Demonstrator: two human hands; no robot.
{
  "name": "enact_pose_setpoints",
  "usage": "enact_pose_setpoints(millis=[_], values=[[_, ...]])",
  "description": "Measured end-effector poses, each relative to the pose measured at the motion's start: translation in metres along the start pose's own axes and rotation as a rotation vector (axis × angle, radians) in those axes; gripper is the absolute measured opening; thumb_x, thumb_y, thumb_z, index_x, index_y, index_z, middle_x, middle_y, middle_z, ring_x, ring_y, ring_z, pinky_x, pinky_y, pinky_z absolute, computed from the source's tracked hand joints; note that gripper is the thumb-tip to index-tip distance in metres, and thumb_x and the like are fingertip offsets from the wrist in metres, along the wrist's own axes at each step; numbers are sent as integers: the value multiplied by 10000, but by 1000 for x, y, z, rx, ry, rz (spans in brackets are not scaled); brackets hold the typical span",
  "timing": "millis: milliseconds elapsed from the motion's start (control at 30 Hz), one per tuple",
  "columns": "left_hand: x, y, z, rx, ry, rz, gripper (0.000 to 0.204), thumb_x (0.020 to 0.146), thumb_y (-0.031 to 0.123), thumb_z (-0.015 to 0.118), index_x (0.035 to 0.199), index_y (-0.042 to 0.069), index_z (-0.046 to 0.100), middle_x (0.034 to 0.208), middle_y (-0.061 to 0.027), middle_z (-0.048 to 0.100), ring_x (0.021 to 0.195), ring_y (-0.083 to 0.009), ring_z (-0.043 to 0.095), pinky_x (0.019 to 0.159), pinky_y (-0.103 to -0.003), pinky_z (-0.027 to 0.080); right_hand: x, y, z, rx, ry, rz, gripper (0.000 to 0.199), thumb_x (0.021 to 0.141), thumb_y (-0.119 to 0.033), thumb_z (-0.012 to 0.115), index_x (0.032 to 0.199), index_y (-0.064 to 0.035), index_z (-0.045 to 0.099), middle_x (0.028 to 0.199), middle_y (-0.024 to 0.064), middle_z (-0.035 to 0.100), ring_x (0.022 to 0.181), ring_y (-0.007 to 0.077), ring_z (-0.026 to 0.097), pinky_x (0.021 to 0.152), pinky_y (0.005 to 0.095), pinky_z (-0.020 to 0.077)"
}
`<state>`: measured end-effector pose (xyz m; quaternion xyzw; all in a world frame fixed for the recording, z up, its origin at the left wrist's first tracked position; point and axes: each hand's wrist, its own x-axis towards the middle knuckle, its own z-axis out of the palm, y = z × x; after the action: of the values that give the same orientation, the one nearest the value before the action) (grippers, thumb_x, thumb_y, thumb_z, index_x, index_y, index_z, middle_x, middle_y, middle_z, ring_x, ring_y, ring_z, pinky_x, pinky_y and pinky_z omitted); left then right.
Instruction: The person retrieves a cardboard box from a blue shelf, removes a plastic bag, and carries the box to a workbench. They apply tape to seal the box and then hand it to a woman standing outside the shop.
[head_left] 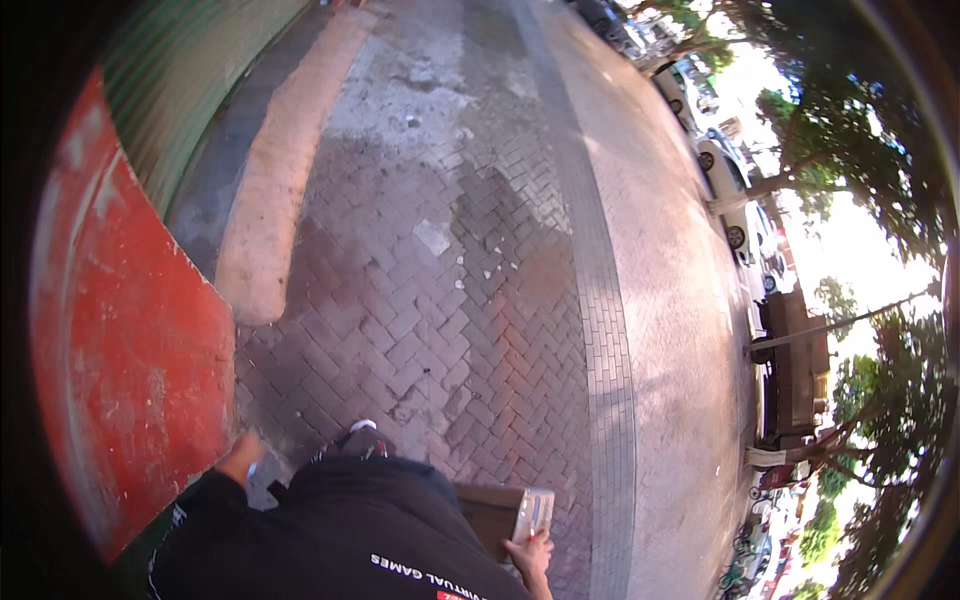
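At the lower right, my right hand grips the pale end wall of a brown cardboard box, which I carry beside my body. The box's near part is hidden behind my dark shirt. My left hand hangs low on the other side, close to the edge of a large scuffed red panel. It is small and blurred, so its fingers do not show clearly. A small whitish patch sits next to it, too unclear to name. Whether that hand touches the panel I cannot tell.
Grey herringbone paving runs ahead, with pale worn patches. A raised concrete strip lies at the left, beside a green corrugated shutter. Along the right, past a lighter walkway, stand trees, parked cars and a brown truck.
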<state>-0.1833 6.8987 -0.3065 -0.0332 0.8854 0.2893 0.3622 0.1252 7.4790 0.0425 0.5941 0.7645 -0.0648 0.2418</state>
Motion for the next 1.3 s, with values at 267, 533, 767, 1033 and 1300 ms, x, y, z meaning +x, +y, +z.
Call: enact_pose_setpoints(millis=[267, 533, 767, 1033, 1300], values=[[356, 549, -208, -442, 14, 379, 219, 940, 156, 706, 1124, 129, 589, 749, -16, 698, 549, -131, 638, 517, -328, 513, 266, -259, -153, -43, 65, -172, 1285, 582, -471, 948, 1534, -28, 207, 1374, 271, 440, 1228, 473, 531, 1005, 534, 515], [590, 674, -269, -864, 187, 43, 244, 918, 55, 715, 1116, 93, 579, 800, -64, 675, 619, -152, 647, 502, -344, 548, 520, -594, -368, -208, 4, -368, 1329, 583, -497, 947, 1545, 1, 177, 1353, 285, 465, 1233, 482, 536, 1014, 527, 511], [637, 609, -269, -644, 110, -789, 200, 878, 45, 699, 1069, 62, 640, 869, -154, 674, 722, -313, 678, 618, -491, 550, 692, -937, -511, -278, 86, -548, 1344, 571, -451, 958, 1570, -38, 161, 1385, 268, 433, 1270, 487, 490, 1034, 527, 497], [1042, 877, -589, -628, 172, -338, 88, 865, -12, 652, 935, 33, 680, 729, -164, 645, 608, -288, 649, 528, -472, 539, 828, -1342, -710, -51, 169, -570, 1229, 612, -388, 930, 1558, -45, 223, 1461, 264, 388, 1341, 461, 439, 1067, 529, 471], [1480, 1128, -960, -789, 584, 350, 301, 898, -52, 628, 1164, 86, 595, 925, -87, 677, 770, -179, 690, 570, -354, 543, 1003, -1772, -836, -115, 65, -715, 1239, 597, -417, 936, 1544, -30, 236, 1414, 274, 417, 1320, 472, 470, 1060, 530, 481]])
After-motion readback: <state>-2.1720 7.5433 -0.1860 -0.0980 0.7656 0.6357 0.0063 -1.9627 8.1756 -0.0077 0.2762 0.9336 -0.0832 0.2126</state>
